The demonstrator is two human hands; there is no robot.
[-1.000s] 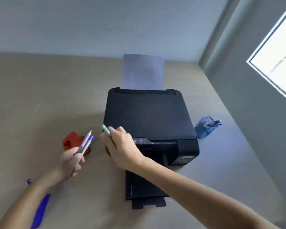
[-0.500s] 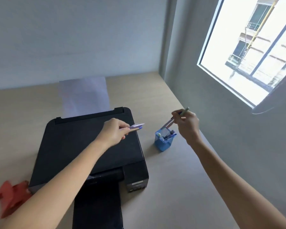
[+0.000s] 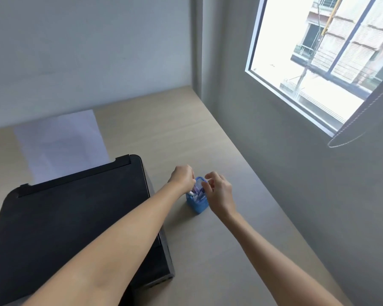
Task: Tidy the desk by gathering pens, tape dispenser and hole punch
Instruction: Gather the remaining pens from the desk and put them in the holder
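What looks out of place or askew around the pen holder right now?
Nothing stands out. The blue pen holder stands upright on the desk beside the black printer, with pens inside. Both hands, left hand and right hand, are at its rim. No spill or damage shows.

- Two hands: left hand (image 3: 182,176), right hand (image 3: 219,192).
- One blue pen holder (image 3: 198,203).
- Several pens (image 3: 194,192) inside it; exact count unclear.
- One black printer (image 3: 75,213).
- One paper sheet (image 3: 60,142).
- One window (image 3: 323,56).
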